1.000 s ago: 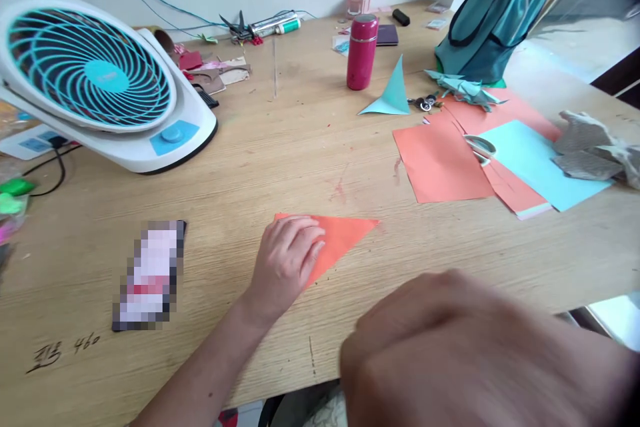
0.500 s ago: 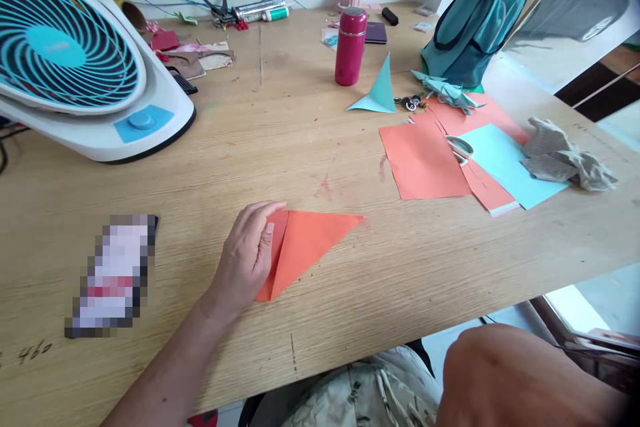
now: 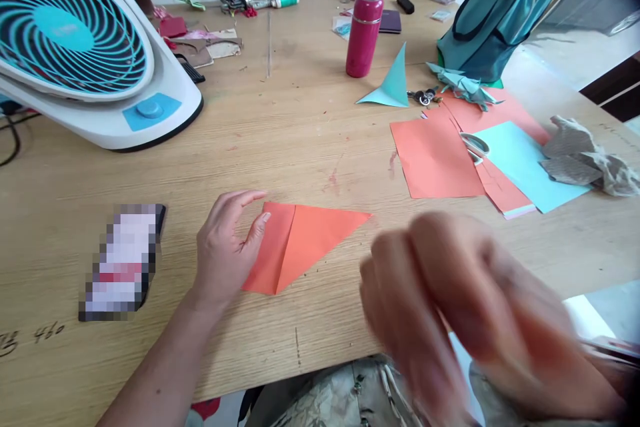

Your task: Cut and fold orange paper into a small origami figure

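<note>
An orange paper triangle, folded with one crease down it, lies flat on the wooden table. My left hand rests at its left edge, fingers apart and slightly curled, thumb tip touching the paper. My right hand hovers close to the camera over the table's near edge, right of the triangle. It is smeared by motion, so its fingers cannot be read.
A white and teal fan stands at the back left. A pixelated flat object lies left of my hand. Orange and light-blue sheets, scissors, a magenta bottle, a teal paper cone, a teal backpack and crumpled paper sit right.
My left hand slid off the triangle's top to its left edge and opened. My right hand dropped below the table edge, then rose again in front of the camera.
</note>
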`<state>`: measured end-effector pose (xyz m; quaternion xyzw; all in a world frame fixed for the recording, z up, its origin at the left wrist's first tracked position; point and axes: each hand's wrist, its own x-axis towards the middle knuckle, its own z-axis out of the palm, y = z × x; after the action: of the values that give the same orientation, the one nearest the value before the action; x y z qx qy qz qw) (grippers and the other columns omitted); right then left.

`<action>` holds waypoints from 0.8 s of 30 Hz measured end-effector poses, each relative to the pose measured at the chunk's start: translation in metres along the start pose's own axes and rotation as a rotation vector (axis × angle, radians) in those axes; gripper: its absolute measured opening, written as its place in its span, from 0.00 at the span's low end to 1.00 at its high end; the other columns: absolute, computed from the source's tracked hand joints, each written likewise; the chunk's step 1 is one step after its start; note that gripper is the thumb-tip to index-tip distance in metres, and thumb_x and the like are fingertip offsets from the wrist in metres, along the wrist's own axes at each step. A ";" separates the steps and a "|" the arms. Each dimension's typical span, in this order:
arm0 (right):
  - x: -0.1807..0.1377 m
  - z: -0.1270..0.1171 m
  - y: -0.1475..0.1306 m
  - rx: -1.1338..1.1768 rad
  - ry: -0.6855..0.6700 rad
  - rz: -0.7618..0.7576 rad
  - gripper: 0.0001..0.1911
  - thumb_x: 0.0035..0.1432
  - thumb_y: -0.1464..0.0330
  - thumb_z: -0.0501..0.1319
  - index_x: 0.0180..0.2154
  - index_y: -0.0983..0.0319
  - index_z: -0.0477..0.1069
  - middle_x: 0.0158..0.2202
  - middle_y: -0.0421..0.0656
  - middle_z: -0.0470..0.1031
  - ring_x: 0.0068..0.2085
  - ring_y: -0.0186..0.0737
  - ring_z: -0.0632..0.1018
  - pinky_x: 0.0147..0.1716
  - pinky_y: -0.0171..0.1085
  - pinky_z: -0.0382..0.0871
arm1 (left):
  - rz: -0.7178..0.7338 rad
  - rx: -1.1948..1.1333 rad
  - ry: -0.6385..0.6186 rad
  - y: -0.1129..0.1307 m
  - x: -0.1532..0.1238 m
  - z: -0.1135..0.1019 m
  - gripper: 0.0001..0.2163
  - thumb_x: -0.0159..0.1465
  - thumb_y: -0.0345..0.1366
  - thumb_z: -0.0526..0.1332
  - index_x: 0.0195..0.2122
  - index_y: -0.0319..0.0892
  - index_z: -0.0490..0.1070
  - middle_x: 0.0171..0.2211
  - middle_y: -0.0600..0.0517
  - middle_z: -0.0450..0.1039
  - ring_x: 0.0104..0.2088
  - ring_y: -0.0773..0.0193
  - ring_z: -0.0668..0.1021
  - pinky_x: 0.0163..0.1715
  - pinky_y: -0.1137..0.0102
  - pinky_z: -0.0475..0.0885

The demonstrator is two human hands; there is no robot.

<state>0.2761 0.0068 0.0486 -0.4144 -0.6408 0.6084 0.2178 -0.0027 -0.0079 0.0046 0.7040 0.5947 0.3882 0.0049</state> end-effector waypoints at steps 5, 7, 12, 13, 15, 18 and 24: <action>0.051 0.001 -0.002 0.222 0.044 -0.294 0.25 0.69 0.51 0.51 0.24 0.57 0.51 0.22 0.35 0.50 0.23 0.33 0.55 0.24 0.36 0.53 | -0.261 -0.072 -0.065 -0.012 -0.003 -0.012 0.13 0.72 0.38 0.52 0.31 0.44 0.70 0.24 0.56 0.72 0.26 0.67 0.75 0.30 0.71 0.68; 0.066 0.003 0.008 0.031 0.105 -0.306 0.24 0.71 0.54 0.50 0.24 0.58 0.50 0.23 0.35 0.50 0.25 0.33 0.55 0.25 0.36 0.52 | -0.321 -0.106 -0.080 -0.017 -0.004 -0.013 0.20 0.73 0.40 0.49 0.23 0.44 0.61 0.17 0.57 0.62 0.19 0.68 0.68 0.24 0.70 0.62; 0.097 0.013 0.022 -0.456 0.106 -0.401 0.06 0.66 0.73 0.51 0.38 0.61 0.66 0.29 0.39 0.68 0.30 0.34 0.68 0.31 0.34 0.59 | -0.359 -0.145 -0.013 -0.024 -0.002 -0.013 0.14 0.73 0.38 0.48 0.29 0.45 0.65 0.22 0.57 0.65 0.24 0.67 0.70 0.28 0.70 0.64; 0.100 0.016 0.023 -0.505 0.075 -0.427 0.08 0.64 0.75 0.51 0.38 0.61 0.67 0.31 0.41 0.70 0.31 0.34 0.70 0.32 0.34 0.61 | -0.365 -0.143 -0.013 -0.025 -0.001 -0.013 0.12 0.73 0.37 0.49 0.34 0.45 0.68 0.22 0.57 0.66 0.24 0.67 0.71 0.29 0.71 0.65; 0.105 0.021 0.024 -0.580 0.037 -0.429 0.08 0.63 0.75 0.52 0.33 0.61 0.66 0.29 0.41 0.71 0.30 0.34 0.69 0.31 0.34 0.60 | -0.404 -0.150 -0.044 -0.027 -0.001 -0.014 0.11 0.72 0.38 0.49 0.38 0.45 0.70 0.20 0.58 0.65 0.21 0.68 0.70 0.27 0.71 0.65; 0.110 0.029 0.027 -0.666 0.060 -0.364 0.15 0.68 0.67 0.52 0.26 0.59 0.60 0.21 0.36 0.62 0.23 0.32 0.61 0.26 0.35 0.53 | -0.477 -0.142 -0.101 -0.031 -0.001 -0.016 0.18 0.73 0.41 0.47 0.26 0.45 0.65 0.13 0.60 0.58 0.15 0.69 0.65 0.22 0.72 0.63; 0.091 0.021 0.020 -0.563 0.108 -0.448 0.10 0.70 0.70 0.47 0.44 0.61 0.65 0.36 0.45 0.72 0.35 0.38 0.72 0.34 0.37 0.64 | -0.368 0.077 -0.311 -0.021 -0.007 -0.010 0.07 0.69 0.36 0.54 0.42 0.44 0.70 0.35 0.51 0.75 0.34 0.62 0.78 0.35 0.68 0.72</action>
<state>0.2139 0.0652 0.0050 -0.3392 -0.8456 0.3225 0.2566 -0.0259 -0.0121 -0.0021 0.6348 0.7193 0.2448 0.1403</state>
